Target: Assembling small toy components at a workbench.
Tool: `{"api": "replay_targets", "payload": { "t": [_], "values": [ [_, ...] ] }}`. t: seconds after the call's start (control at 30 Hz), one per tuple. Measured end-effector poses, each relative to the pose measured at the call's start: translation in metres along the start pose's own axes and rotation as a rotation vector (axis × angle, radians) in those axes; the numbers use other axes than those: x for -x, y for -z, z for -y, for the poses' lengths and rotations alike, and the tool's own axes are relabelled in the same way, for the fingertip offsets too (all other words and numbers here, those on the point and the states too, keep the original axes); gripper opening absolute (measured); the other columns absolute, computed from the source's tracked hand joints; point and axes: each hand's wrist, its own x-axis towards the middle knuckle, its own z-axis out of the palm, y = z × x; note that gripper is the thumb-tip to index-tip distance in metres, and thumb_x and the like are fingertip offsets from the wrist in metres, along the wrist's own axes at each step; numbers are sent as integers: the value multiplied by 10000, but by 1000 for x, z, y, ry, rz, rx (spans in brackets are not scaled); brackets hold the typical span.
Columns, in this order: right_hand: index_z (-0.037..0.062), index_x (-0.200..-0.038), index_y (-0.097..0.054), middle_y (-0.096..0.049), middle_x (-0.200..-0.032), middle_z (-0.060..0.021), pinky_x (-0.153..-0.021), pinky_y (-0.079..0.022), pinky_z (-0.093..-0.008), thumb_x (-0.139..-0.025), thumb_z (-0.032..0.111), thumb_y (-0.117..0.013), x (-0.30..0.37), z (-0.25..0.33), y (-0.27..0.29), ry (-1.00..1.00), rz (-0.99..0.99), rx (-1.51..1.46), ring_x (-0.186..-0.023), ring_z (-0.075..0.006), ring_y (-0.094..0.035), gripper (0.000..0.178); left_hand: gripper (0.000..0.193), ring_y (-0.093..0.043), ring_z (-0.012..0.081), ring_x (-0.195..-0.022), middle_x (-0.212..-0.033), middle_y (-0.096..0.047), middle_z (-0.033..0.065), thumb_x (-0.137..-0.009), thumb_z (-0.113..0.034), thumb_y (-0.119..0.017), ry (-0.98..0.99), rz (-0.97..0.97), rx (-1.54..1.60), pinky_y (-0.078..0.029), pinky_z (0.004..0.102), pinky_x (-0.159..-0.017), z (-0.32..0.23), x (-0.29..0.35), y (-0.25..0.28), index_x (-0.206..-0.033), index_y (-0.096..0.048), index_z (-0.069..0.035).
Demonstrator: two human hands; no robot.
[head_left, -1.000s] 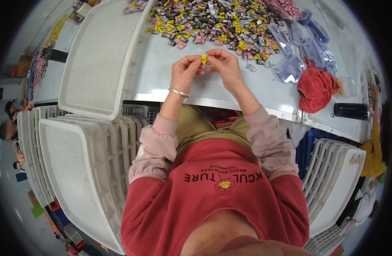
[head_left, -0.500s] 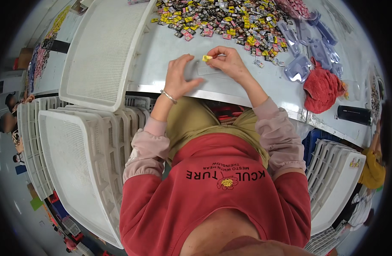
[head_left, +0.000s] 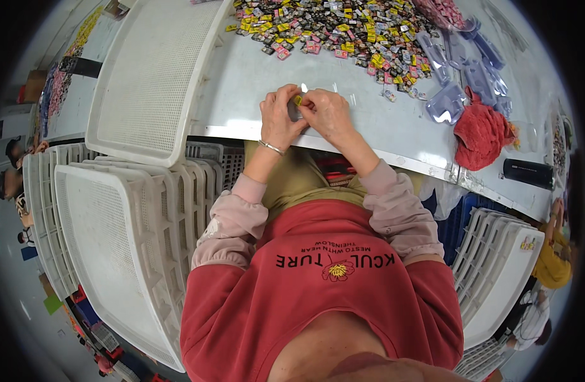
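Observation:
Close to the front edge of the table, my two hands have come together. My right hand is closed, its thumb and fingertips pinching a small yellow piece. Against the other side of the piece, my left hand curls its fingers, with a bracelet on its wrist. Most of the piece is hidden by the fingertips. Just behind the hands lies a clear plastic sheet or tray, partly covered by them. Farther back spreads a heap of small rectangular pieces in yellow, black, pink and white.
A white mesh tray lies at the left, overhanging the table. More white trays stand stacked below it, others at the right. Clear plastic trays, a red cloth and a black object lie on the right side.
My left hand has moved right and slightly away from me, its spread fingers now curled at the yellow piece. The right hand has come left and lower with the piece.

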Motion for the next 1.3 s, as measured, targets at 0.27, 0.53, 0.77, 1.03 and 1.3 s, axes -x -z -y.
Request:
{"api": "replay_targets", "payload": {
  "t": [0.27, 0.53, 0.77, 1.03, 1.3],
  "values": [
    [28, -946, -663, -603, -886, -123, -679, -501, -367, -749, 14, -634, -25, -16, 22, 255, 287, -188, -767, -274, -625, 200, 878, -570, 300, -1057, -1130, -659, 111, -604, -279, -869, -38, -31, 33, -418, 419, -925, 0, -2, 3, -1318, -402, -71],
    [7, -814, -633, -606, -795, -124, -647, -500, -386, -723, 45, -674, -20, 3, 15, 25, 319, -87, -732, -274, -631, 107, 938, -544, 275, -1037, -1108, -625, 89, -558, -103, -849, 38, -8, 123, -396, 408, -924, 2, 0, 2, -1364, -371, -56],
    [9, -803, -623, -614, -768, -122, -630, -508, -366, -713, 50, -678, -20, 1, 9, 74, 212, -65, -674, -264, -635, 113, 921, -540, 275, -1035, -1110, -618, 86, -553, -78, -826, 72, 0, 148, -396, 407, -922, 2, -1, -2, -1359, -381, -55],
    [-9, -810, -630, -639, -709, -109, -577, -515, -305, -768, 59, -696, -18, -9, 14, -143, 107, -277, -642, -200, -652, 103, 817, -573, 278, -996, -1106, -622, 100, -585, -112, -829, 15, 35, 167, -431, 403, -886, 5, 0, 9, -1298, -431, -66],
    [11, -788, -647, -656, -731, -117, -610, -527, -343, -753, 85, -698, -15, -3, 13, -88, 169, -309, -654, -247, -663, 96, 620, -590, 274, -1011, -1085, -625, 98, -607, -89, -816, 27, -26, 228, -423, 389, -891, 5, 0, 4, -1147, -512, -63]
  ]
}}
